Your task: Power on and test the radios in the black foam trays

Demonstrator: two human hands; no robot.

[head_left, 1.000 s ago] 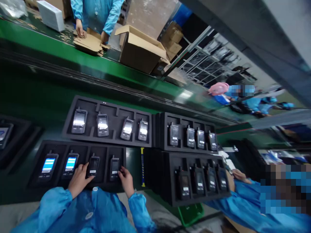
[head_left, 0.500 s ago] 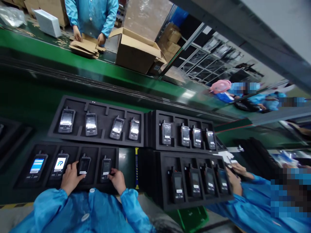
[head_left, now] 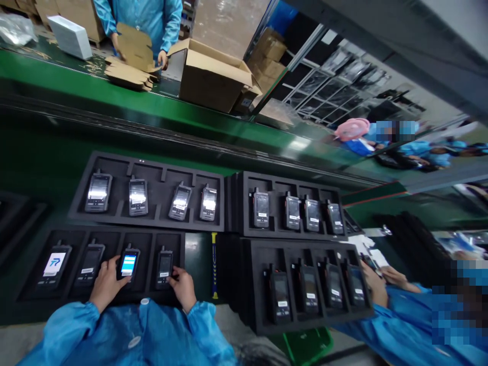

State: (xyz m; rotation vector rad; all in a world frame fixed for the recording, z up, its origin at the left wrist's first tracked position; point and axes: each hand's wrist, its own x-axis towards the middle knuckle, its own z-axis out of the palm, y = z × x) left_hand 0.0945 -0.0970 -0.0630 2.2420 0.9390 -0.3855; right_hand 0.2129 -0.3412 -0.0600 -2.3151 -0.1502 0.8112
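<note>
A black foam tray (head_left: pixel 190 264) lies nearest me with several handheld devices in its slots. My left hand (head_left: pixel 104 283) rests on the tray, its fingers curled against the third device (head_left: pixel 128 264), whose screen glows blue. My right hand (head_left: pixel 183 287) has its fingers curled on the lower right side of the fourth device (head_left: pixel 164 268), whose screen is dark. The far-left device (head_left: pixel 53 266) shows a white screen with a logo. The second device (head_left: pixel 89 265) is dark. Both my sleeves are blue.
A second foam tray (head_left: pixel 118 218) with lit devices lies behind mine. Two more trays (head_left: pixel 244 213) of dark devices stand to the right, where a co-worker's hands (head_left: pixel 375 284) work. A yellow-handled tool (head_left: pixel 214 264) lies between trays. Across the green conveyor (head_left: pixel 114 101), a person folds cardboard (head_left: pixel 131 51) beside an open carton (head_left: pixel 213 76).
The third device's screen has lit up blue and the second device's screen has gone dark. My hands stay on the same two devices. The person across the belt has lifted a cardboard sheet.
</note>
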